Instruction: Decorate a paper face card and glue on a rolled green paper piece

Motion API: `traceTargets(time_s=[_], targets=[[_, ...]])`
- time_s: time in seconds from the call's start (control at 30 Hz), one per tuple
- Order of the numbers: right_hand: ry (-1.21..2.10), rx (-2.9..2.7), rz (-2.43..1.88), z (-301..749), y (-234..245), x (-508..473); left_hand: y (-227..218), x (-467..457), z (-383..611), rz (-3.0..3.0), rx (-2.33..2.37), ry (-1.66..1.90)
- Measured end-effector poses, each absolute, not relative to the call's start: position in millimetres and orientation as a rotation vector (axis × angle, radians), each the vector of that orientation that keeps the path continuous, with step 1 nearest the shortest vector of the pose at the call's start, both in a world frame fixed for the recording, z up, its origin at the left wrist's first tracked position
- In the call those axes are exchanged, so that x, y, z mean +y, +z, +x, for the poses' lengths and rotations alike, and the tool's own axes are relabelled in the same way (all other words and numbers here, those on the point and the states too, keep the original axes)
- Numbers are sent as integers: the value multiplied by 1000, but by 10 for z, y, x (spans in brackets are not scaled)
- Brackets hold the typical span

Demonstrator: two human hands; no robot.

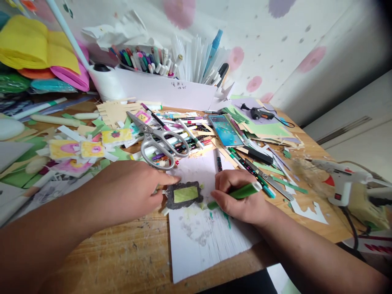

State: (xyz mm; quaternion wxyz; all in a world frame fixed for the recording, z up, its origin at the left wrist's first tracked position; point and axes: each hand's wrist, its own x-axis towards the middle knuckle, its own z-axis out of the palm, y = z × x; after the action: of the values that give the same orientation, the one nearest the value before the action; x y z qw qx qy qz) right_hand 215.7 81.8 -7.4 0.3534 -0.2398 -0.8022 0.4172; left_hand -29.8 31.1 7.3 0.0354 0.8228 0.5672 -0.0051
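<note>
My right hand (241,197) is closed round a green marker (241,191), its tip pointing left toward a small paper cutout (184,194). The cutout has a dark grey scalloped border and a light green centre. It lies on a white sheet (202,237) smeared with grey and green marks. My left hand (131,188) rests on the wooden table, its fingers curled and pressing the cutout's left edge.
Scissors (159,141) lie just beyond the cutout among several markers. A phone (225,130), paper scraps and coloured cutouts (82,149) cover the table. A white box of pens (167,87) stands at the back. Two glue guns (343,183) (259,113) lie at the right.
</note>
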Motion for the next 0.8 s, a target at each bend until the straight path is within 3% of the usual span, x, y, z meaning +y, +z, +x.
traceTargets(time_s=[0.8], targets=[[1051, -2087, -705, 2180, -73, 847, 68, 352, -288, 2394, 1798, -42]])
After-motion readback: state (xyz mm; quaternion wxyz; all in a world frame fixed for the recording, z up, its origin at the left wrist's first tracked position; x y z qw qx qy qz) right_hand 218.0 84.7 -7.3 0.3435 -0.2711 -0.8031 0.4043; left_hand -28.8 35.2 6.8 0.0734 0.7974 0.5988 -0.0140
